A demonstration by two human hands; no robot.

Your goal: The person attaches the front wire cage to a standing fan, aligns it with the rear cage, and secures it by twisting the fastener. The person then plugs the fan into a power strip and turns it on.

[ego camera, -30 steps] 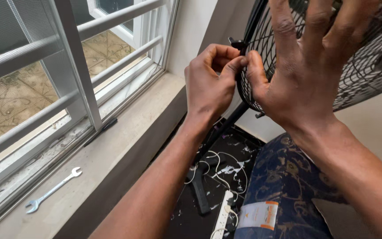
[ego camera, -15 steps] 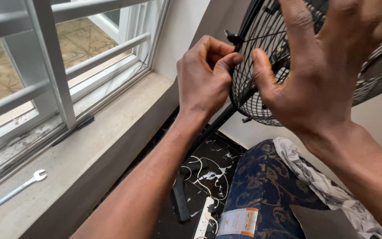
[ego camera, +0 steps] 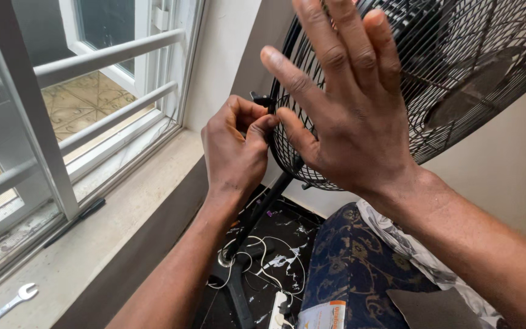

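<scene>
Since the earlier frame both hands sit lower and further left in my view, and more of the fan's grille shows at the top right. My left hand is curled narrow, thumb and forefinger pinched on a small black clip at the left rim of the black fan guard. My right hand is spread wide, fingers straight and pointing up, its palm laid flat against the front of the guard just right of the clip and its thumb close beside my left thumb. Below the guard the fan's black pole slants down to a dark, paint-spattered floor with white cables and a white power strip. Near right lies a dark blue patterned cushion. Far left, a pale window sill carries a silver spanner at its near end, well apart from my hands, under the white window bars.
</scene>
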